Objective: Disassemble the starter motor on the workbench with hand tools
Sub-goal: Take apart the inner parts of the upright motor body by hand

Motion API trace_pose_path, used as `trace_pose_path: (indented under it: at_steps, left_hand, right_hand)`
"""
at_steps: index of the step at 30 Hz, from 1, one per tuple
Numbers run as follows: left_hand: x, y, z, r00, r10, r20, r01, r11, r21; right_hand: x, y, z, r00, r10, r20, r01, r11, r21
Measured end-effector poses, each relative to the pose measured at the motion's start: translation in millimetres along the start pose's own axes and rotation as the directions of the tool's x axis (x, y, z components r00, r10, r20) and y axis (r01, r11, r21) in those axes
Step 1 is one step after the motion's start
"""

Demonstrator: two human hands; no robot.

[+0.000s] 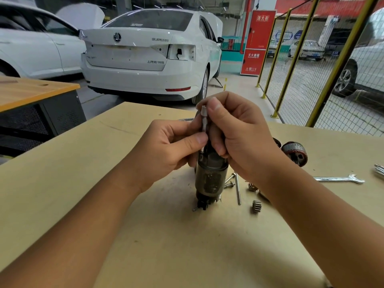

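Note:
The starter motor body (pixel 211 179), a worn grey-brown cylinder, stands upright on the tan workbench (pixel 104 183) at the middle of the view. A slim silver socket driver (pixel 204 123) rises vertically from its top. My left hand (pixel 166 150) pinches the driver's lower shaft with thumb and fingers. My right hand (pixel 234 134) curls round the driver's upper part, fingertips at its tip. The motor's top is hidden behind both hands.
Loose parts lie right of the motor: long bolts (pixel 238 188), two small gears (pixel 256 206), an armature (pixel 296 153) and an open-end wrench (pixel 340 179). More tools show at the right edge (pixel 379 170). White cars and a yellow mesh fence stand beyond the bench.

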State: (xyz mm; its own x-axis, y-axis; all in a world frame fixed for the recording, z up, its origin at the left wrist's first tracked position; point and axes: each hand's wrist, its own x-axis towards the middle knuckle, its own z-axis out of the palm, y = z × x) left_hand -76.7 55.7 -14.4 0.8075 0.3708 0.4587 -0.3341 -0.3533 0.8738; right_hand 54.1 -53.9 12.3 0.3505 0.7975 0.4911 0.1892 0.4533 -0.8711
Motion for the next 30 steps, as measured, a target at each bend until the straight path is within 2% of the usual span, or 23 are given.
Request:
trace_pose_path:
  at_steps: [2,6,10,14,17,22,25,30]
  left_hand:
    - [0.3,0.4,0.3,1.0,0.009,0.001,-0.009,1.0,0.021]
    - [1.0,0.9,0.7,0.994,0.051,-0.098,-0.039,0.992,0.121]
    - [-1.1,1.1,-1.4,1.0,0.026,-0.011,-0.025,0.997,0.068]
    - [1.6,-5.1,-2.2,0.997,0.016,-0.075,-0.01,0.997,0.075]
    - [1.2,-6.5,-3.1,0.994,0.022,-0.103,-0.01,0.994,0.107]
    - [-1.9,-2.8,-2.6,0.999,0.034,0.031,-0.037,0.993,0.112]
    - [-1.2,-3.4,-4.4,0.999,0.053,0.001,-0.052,0.985,0.165]
    - [-0.1,-6.0,-5.8,0.999,0.022,-0.026,-0.017,0.987,0.16]
  right_hand:
    - [0.4,0.0,-1.1,1.0,0.018,-0.001,-0.018,1.0,0.023]
    - [-0.5,0.0,0.9,0.999,-0.006,-0.036,0.007,1.0,0.023]
    - [-1.1,-1.2,2.4,1.0,-0.021,-0.021,0.021,1.0,-0.009]
    - [-2.6,-3.1,2.5,0.999,-0.036,-0.012,0.036,0.999,0.011]
    - [-5.5,-2.8,3.8,0.998,-0.067,-0.011,0.066,0.997,-0.04]
    - [-5.9,0.1,5.5,0.996,-0.057,-0.066,0.054,0.998,-0.035]
    - [-3.7,-0.4,4.9,0.998,-0.029,-0.062,0.03,0.999,0.021]
    - [-6.0,-1.0,5.0,0.996,-0.046,-0.074,0.046,0.999,-0.008]
